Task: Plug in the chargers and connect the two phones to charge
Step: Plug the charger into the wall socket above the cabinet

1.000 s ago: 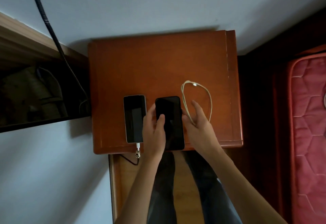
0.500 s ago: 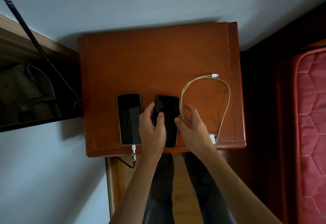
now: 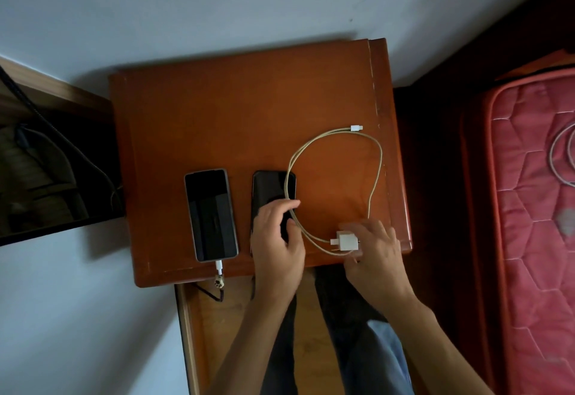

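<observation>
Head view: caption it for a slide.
Right hand holds the white charger; left hand on the black phone.

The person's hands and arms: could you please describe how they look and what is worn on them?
The left hand and the right hand are bare: no gloves, rings or watch that I can make out. Both forearms are uncovered to the picture's bottom edge, so no sleeves show.

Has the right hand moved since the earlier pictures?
Yes. The right hand went rightward, from beside the dark phone to the white plug near the right edge of the table.
</observation>
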Action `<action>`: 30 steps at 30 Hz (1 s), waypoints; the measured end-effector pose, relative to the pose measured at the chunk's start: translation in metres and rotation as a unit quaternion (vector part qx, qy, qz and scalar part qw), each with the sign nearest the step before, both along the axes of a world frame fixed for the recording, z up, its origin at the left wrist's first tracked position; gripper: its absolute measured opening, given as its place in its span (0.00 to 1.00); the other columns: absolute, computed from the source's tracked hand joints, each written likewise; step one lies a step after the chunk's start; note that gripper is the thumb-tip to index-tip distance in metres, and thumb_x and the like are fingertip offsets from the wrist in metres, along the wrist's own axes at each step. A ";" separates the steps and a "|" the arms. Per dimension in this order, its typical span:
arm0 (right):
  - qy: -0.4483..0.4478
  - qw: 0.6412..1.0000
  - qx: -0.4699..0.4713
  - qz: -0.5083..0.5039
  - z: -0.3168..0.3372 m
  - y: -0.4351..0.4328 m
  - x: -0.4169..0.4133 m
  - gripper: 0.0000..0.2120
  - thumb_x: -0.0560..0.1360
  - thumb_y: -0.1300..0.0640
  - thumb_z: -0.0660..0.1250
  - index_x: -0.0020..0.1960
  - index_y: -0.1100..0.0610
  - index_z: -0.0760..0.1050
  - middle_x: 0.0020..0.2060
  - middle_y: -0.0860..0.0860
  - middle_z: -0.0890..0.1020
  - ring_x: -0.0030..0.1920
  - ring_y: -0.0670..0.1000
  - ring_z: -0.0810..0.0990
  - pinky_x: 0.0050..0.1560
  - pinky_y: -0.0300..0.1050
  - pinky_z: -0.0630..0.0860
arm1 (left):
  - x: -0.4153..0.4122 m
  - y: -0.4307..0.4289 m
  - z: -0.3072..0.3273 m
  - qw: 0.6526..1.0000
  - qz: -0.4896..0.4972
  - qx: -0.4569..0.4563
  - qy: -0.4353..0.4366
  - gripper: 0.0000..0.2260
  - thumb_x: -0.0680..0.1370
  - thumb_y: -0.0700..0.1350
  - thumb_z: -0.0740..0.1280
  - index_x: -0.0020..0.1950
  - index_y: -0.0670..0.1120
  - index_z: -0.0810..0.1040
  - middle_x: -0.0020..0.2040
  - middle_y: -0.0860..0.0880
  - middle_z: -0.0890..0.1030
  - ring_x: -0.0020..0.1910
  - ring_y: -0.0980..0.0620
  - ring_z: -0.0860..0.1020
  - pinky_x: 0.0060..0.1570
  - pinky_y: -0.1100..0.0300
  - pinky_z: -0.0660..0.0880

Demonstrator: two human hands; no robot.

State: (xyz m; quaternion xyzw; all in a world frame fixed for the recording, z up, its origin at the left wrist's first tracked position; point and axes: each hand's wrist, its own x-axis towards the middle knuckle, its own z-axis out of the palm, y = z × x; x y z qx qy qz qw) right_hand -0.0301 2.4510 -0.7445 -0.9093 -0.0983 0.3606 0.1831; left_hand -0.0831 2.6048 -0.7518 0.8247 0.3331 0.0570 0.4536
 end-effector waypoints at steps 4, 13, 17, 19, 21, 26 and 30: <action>-0.027 0.999 -0.022 0.005 -0.005 -0.002 -0.003 0.16 0.76 0.61 0.71 0.62 0.50 0.79 0.60 0.52 0.77 0.58 0.53 0.71 0.58 0.43 0.66 | 0.002 -0.002 -0.004 0.998 -0.054 -0.031 -0.018 0.15 0.77 0.30 0.66 0.62 0.42 0.80 0.56 0.50 0.82 0.58 0.58 0.79 0.58 0.57 0.78; -0.063 0.952 0.293 -0.059 0.071 0.034 0.043 0.21 0.71 0.59 0.75 0.61 0.43 0.78 0.54 0.40 0.79 0.53 0.43 0.81 0.47 0.31 0.79 | 0.023 0.032 0.057 0.968 -0.108 -0.228 0.001 0.15 0.81 0.54 0.66 0.66 0.53 0.79 0.56 0.56 0.84 0.56 0.59 0.81 0.51 0.64 0.78; -0.001 0.885 0.430 -0.178 0.107 0.073 0.067 0.29 0.67 0.62 0.79 0.65 0.50 0.75 0.52 0.46 0.84 0.53 0.48 0.84 0.50 0.36 0.80 | 0.039 0.059 0.106 0.956 -0.008 -0.283 -0.078 0.13 0.81 0.49 0.66 0.63 0.48 0.81 0.51 0.53 0.86 0.47 0.54 0.85 0.38 0.64 0.80; 0.021 0.858 0.474 -0.198 0.122 0.097 0.075 0.26 0.69 0.62 0.78 0.65 0.54 0.75 0.52 0.49 0.85 0.52 0.50 0.85 0.51 0.39 0.81 | 0.046 0.071 0.125 0.948 0.047 -0.293 -0.114 0.11 0.80 0.46 0.67 0.61 0.46 0.81 0.50 0.52 0.87 0.46 0.52 0.85 0.36 0.63 0.81; 0.024 0.844 0.498 -0.199 0.134 0.121 0.080 0.20 0.71 0.62 0.76 0.61 0.56 0.78 0.50 0.49 0.87 0.51 0.48 0.86 0.49 0.37 0.81 | 0.054 0.084 0.140 0.940 0.096 -0.300 -0.128 0.11 0.78 0.47 0.69 0.58 0.46 0.83 0.48 0.50 0.87 0.46 0.51 0.86 0.37 0.60 0.82; 0.007 0.826 0.535 -0.180 0.154 0.170 0.090 0.15 0.74 0.61 0.73 0.60 0.54 0.81 0.50 0.45 0.87 0.52 0.46 0.86 0.51 0.36 0.80 | 0.068 0.118 0.162 0.917 0.183 -0.313 -0.165 0.12 0.72 0.52 0.72 0.51 0.46 0.84 0.43 0.49 0.87 0.42 0.51 0.86 0.32 0.61 0.80; 0.008 0.818 0.556 -0.144 0.158 0.200 0.097 0.18 0.75 0.62 0.73 0.64 0.54 0.79 0.54 0.45 0.86 0.55 0.46 0.85 0.54 0.39 0.81 | 0.079 0.147 0.171 0.909 0.223 -0.292 -0.198 0.09 0.73 0.49 0.75 0.46 0.45 0.84 0.40 0.48 0.87 0.38 0.53 0.85 0.31 0.61 0.80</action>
